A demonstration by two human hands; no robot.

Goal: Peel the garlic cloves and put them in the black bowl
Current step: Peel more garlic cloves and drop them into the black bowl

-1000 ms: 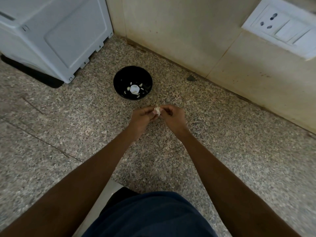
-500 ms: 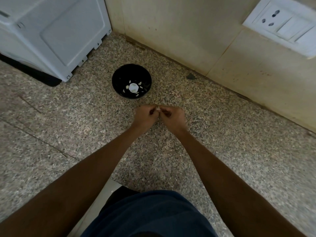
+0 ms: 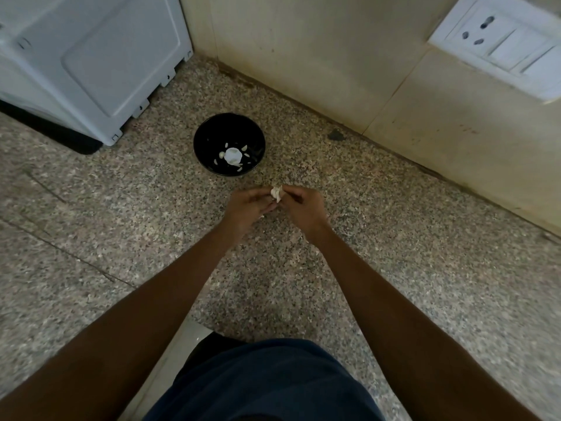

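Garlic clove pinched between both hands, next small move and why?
Probably keep pulling the skin off before any drop. The garlic clove sits pinched between the left hand and right hand, looking ragged and papery, so likely not bare yet. The black bowl, already holding pale cloves, lies just beyond the hands on the granite counter, so the drop afterwards is short.

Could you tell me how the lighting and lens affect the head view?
Head view: dim, even light, no glare; wide-angle bending curves the wall and socket; the garlic between left hand and right hand is small and soft; the black bowl reads clearly.
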